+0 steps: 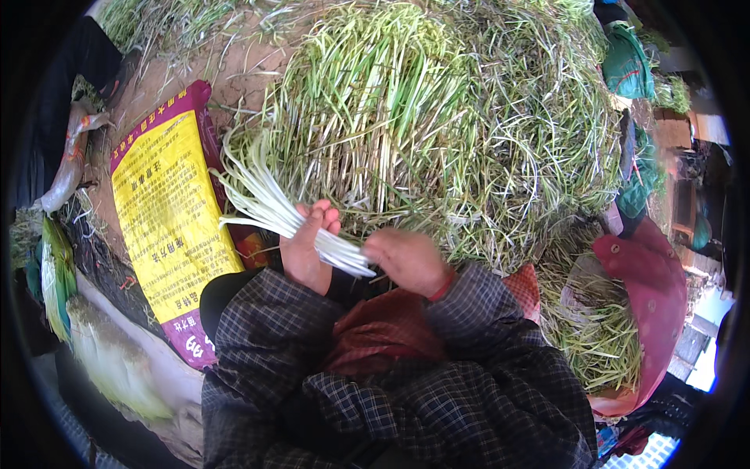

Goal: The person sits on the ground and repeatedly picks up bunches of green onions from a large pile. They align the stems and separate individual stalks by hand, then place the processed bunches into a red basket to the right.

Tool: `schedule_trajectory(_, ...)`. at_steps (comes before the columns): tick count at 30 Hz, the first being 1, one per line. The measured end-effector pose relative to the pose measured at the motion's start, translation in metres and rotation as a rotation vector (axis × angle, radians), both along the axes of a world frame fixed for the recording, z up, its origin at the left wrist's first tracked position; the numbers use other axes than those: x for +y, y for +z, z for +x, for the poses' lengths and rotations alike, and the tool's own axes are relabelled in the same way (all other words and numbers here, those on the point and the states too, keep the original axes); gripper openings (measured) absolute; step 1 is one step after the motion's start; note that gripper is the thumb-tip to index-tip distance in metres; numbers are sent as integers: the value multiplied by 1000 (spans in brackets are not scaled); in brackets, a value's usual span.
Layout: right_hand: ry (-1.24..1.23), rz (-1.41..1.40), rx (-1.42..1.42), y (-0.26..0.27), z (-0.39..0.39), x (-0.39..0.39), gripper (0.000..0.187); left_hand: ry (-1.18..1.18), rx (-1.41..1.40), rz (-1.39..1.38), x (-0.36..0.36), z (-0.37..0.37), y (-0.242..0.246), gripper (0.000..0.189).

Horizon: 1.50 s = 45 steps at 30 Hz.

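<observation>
My left hand [304, 249] is closed around a bunch of pale, slender stalks [272, 202], which look like blanched chives. Their loose ends fan out to the upper left, while the more even ends stick out to the right of my palm. At those even ends is my right hand [407, 258], blurred, with its fingers curled; whether it grips any stalk is unclear. Just beyond both hands spreads a large heap of green and yellowish stalks [375, 117], mixed with dry, straw-like leaves. A reddish cloth [387, 334] covers my lap beneath my wrists.
Left of me lies a yellow and purple printed sack [170, 217] on bare soil [234, 64]. Bundled pale stalks [114, 357] rest at the lower left. A pink sack [650, 311] on the right holds more leaves. Another person's dark-clothed leg [88, 58] shows at the upper left.
</observation>
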State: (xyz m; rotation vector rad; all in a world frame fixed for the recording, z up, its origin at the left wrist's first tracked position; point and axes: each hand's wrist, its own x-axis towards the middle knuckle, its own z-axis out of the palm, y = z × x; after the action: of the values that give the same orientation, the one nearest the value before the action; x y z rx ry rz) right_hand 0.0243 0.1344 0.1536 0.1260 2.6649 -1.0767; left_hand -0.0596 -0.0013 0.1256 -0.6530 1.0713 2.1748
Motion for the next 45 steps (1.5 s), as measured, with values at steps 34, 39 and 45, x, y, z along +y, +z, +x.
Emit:
schedule_trajectory(34, -967, -483, -406, -183, -54, 76, 40, -512, 27, 114, -6, 29, 1, 15)
schedule_trajectory(39, -1105, -488, -361, -146, -72, 93, 18, -273, 90, 100, 1, 18, 6, 16)
schedule_trajectory(45, -1024, -603, 217, -37, -56, 104, 8, -229, 110, 108, 3, 9, 12, 14)
